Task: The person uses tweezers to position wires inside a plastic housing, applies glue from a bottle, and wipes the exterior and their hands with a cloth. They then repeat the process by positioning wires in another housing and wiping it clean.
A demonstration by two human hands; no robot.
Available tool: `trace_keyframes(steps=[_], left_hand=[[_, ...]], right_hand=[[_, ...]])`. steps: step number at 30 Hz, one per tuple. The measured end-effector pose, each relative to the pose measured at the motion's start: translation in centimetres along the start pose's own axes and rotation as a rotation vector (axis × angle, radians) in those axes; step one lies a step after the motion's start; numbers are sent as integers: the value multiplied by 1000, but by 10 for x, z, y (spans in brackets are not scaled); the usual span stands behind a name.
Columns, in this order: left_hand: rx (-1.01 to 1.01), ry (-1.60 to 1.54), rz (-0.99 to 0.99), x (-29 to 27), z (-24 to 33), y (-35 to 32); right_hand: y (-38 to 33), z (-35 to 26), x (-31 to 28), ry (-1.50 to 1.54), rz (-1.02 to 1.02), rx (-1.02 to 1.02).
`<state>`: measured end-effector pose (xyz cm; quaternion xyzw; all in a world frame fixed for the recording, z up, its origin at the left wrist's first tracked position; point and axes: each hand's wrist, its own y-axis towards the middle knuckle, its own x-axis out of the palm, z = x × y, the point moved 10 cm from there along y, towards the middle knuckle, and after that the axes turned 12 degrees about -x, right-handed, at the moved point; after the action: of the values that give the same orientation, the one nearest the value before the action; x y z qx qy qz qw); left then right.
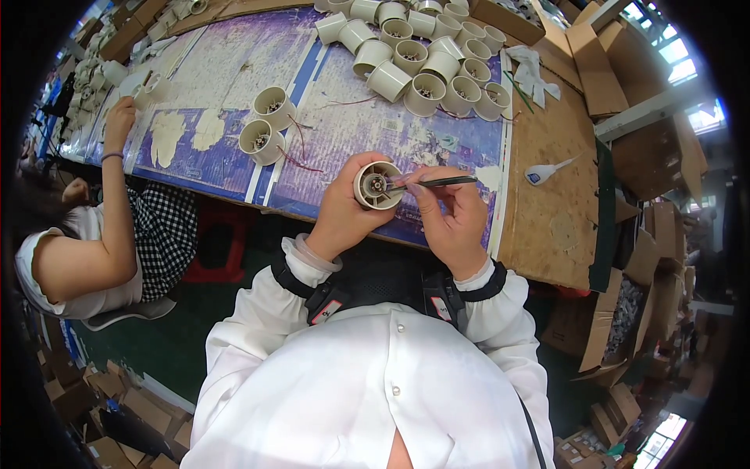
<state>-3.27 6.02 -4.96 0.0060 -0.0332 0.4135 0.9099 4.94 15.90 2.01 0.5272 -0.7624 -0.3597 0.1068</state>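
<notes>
Steady left, busy right: tool tip inside the round housing!
Off to the left, two spare housings (264,143) stand on the tabletop (215,94), red wires trailing; then comes the left hand (340,207), fingers wrapped around the cream round housing (376,184), held up over the near edge with its mouth facing the camera. That's a sound cradle, I'd say: firm enough to stop it turning, with the opening clear. Into that mouth goes the dark tweezer-like tool (453,180), its tip by the central hub, though exact contact is too small to tell. The right hand (457,223) has its fingers pinched narrow on the shaft; best, I'd judge, to go lightly and avoid scraping the inner parts. Farther right lies a white squeeze bottle (541,173).
</notes>
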Motion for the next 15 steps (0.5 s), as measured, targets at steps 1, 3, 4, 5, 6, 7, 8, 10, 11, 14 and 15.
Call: trace_keyframes(steps=[1,3,4,5,6,7,8,10,11,14,15], left_hand=[[0,-1,0,0,0,0],[6,-7,0,0,-1,1],[9,-10,1,0,-1,0],[8,-10,1,-1,-2,0],[5,-17,1,-1,-3,0],[1,-23,2,-2,-4,0],[-2,-30,2,-2,-4,0],[-4,-27,6,-2,-2,0],[-7,-23,11,-2,0,-1],[6,-10,9,-1,-1,1],[21,-1,1,-1,-1,1]], right_hand=[[0,0,0,-1,0,0],[0,-2,1,-15,-6,-19],[0,-3,1,-21,-9,-29],[1,-3,1,-21,-9,-28],[4,-11,2,-110,-41,-102],[6,-18,4,-200,-73,-175],[7,-25,7,-289,-105,-249],[6,-22,6,-245,-79,-208],[5,-19,4,-199,-54,-168],[5,-15,-1,-140,7,-132],[5,-16,-4,-127,43,-135]])
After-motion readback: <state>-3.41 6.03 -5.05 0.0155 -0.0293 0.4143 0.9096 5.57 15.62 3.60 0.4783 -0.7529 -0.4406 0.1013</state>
